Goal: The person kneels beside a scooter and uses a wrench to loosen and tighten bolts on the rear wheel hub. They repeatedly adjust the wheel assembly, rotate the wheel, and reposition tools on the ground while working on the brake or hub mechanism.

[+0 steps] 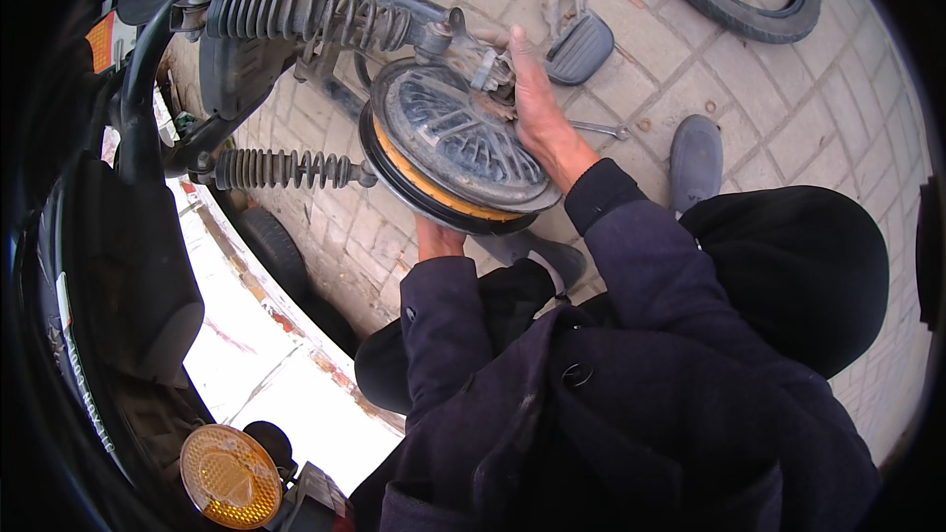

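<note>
A bare wheel (458, 138) with no tire on it, its dusty grey cover and orange-yellow inner band showing, sits tilted at the ends of two coil shock absorbers. My left hand (439, 238) holds it from below at the near rim; those fingers are hidden under the wheel. At the wheel's right side, my right hand (544, 113) grips by the axle end (493, 89), thumb stretched up and other fingers mostly out of sight. One shock absorber (310, 15) joins a bracket above the wheel; the lower shock absorber (291, 169) reaches its left edge.
A loose tire (769, 25) lies on the paving at the upper right. Near my right hand are a black foot pedal (581, 47) and a wrench (601, 129). Another dark tire (271, 246) is at left, beside a white panel (246, 355). An amber reflector light (231, 476) stands close by.
</note>
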Demonstrator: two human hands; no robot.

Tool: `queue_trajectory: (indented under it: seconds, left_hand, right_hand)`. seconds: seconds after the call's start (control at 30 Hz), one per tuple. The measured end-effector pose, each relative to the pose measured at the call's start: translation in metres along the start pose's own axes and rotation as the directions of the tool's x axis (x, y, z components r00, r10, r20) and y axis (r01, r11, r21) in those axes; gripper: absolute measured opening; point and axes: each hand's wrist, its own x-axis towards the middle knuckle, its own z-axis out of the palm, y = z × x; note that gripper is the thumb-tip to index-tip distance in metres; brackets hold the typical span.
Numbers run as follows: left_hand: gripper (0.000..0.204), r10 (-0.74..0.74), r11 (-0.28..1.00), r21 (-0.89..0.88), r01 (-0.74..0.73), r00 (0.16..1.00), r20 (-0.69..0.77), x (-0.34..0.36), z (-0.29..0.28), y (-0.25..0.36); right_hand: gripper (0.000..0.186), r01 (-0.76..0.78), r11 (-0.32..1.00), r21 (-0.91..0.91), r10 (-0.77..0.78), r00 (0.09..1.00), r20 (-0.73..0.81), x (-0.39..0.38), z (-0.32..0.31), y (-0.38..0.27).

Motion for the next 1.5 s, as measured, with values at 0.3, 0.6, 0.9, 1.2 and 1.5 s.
queue_trajectory:
  seconds: [0.3,0.6,0.9,1.2,1.5]
  left_hand:
    - [0.045,-0.017,1.0,-0.021,0.017,1.0,-0.023,-0.004,0.001,0.0]
    - [0.046,-0.012,1.0,-0.027,0.011,0.999,-0.037,-0.007,0.003,0.002]
    - [0.046,-0.007,0.998,-0.067,0.005,0.999,-0.033,-0.001,0.0,-0.001]
    - [0.046,0.064,0.996,-0.062,-0.059,0.994,0.093,0.007,0.003,-0.002]
    - [0.047,0.049,0.989,0.149,-0.023,0.985,-0.168,-0.016,0.013,0.005]
  right_hand:
    - [0.061,0.09,0.993,-0.074,-0.092,0.995,-0.027,-0.002,0.006,-0.003]
    - [0.069,0.009,0.999,-0.045,-0.012,0.998,-0.063,-0.001,0.007,-0.006]
    - [0.071,-0.019,1.0,-0.021,0.017,0.997,-0.079,0.001,0.006,-0.004]
    - [0.043,-0.067,0.997,0.022,0.068,0.997,-0.027,0.0,-0.005,-0.007]
    - [0.03,-0.039,0.994,0.103,0.043,0.998,-0.039,-0.002,-0.004,-0.001]
